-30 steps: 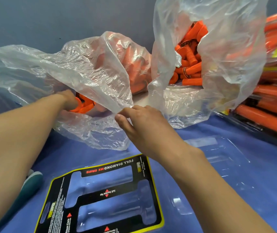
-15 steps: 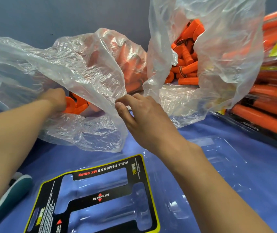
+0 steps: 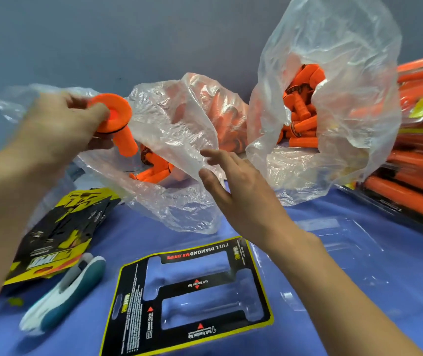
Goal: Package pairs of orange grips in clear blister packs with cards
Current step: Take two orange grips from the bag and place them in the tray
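Orange grip [image 3: 114, 119] sits in the left hand [image 3: 59, 127], whose thumb and fingers curl round its flanged end, the tube pointing down and away from the palm, clear of the bag mouth. The right hand [image 3: 233, 191] holds nothing: its fingers are straight and spread, the fingertips at the loose lip of the near plastic bag [image 3: 179, 140], though whether they touch the film I cannot tell.

More grips lie in that bag between the two hands. A second bag [image 3: 333, 98] of grips stands beyond the right hand. Below the right wrist lies the black-and-yellow card [image 3: 177, 289] with two cut-out windows, and just right of that wrist a clear blister pack [image 3: 338, 242] lies on the blue counter [image 3: 118, 242]. Under the left forearm are a loose pile of cards [image 3: 59, 232] and a white-and-teal item [image 3: 64, 299], perhaps a glove. Finished packs [image 3: 415, 196] are stacked well out past the right hand.

This looks like the pick-up step, one grip taken of the pair. To do it well, the free hand should probably take a second grip. Each flange should then line up with the wide end of its pocket, and the grips press flat before the pack is closed.
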